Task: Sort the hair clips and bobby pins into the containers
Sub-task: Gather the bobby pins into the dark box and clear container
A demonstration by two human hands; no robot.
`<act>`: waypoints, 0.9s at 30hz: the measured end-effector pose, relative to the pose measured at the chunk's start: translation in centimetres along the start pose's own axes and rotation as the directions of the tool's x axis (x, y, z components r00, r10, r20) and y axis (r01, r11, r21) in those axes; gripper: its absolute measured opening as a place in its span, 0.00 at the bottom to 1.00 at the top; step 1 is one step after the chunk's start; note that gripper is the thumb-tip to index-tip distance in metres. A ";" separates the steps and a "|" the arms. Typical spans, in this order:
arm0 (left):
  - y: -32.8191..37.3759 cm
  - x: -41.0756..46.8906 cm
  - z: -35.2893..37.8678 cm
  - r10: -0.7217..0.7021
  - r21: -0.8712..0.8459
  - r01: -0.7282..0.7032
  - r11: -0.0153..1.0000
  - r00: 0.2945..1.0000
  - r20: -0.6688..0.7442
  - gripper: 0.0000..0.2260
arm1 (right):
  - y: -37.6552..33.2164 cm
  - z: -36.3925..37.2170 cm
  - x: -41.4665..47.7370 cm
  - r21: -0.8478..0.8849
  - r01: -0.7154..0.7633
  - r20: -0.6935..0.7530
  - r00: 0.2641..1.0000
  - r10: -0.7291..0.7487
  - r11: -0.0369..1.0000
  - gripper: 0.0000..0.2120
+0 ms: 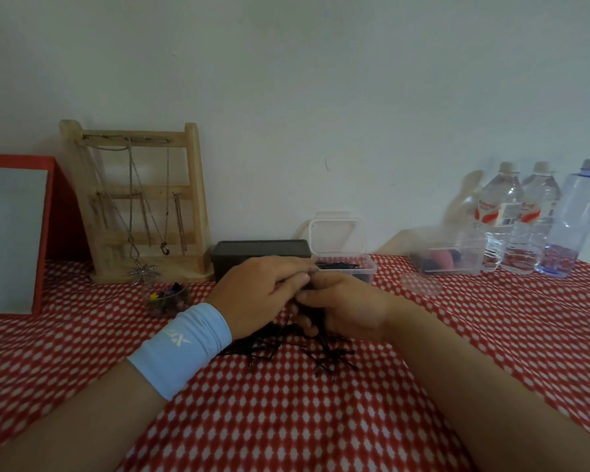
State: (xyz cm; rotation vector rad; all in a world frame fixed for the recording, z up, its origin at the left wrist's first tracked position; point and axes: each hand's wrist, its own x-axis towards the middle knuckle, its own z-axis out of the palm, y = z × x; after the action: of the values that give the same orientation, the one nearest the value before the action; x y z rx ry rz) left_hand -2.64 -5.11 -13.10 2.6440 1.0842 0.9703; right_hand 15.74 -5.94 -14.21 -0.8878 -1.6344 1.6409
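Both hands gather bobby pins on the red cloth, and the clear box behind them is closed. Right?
No: the head view shows the clear box open, lid raised. Left hand and right hand do gather bobby pins on the red cloth.

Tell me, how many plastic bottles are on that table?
3, side by side at the far right: a labelled bottle, a second labelled bottle, and a bluish bottle at the frame edge; others may sit beyond it.

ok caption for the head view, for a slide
Left hand and right hand grip black bobby pins over the red cloth, before an open clear box of pins.
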 end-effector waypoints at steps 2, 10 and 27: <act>-0.2 0.2 0.0 -0.055 -0.043 0.052 0.998 0.996 -0.076 0.16 | 0.0 0.0 0.0 -0.019 0.008 0.021 1.000 -0.008 1.000 0.09; 0.6 0.3 -0.7 -0.086 -0.262 0.076 0.962 0.996 -0.029 0.15 | -0.4 0.1 -0.2 0.019 -0.007 0.016 1.000 0.007 1.000 0.07; 1.5 0.5 2.5 -0.345 -0.703 0.493 0.512 0.868 0.357 0.12 | -1.5 -0.5 0.4 0.350 0.421 -0.328 0.892 -0.312 0.837 0.08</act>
State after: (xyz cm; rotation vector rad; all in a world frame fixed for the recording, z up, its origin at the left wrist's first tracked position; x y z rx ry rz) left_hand -0.02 -5.57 -14.35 1.5957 0.9008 0.8140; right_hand 15.92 -5.32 -12.67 -0.5001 -1.1287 1.4460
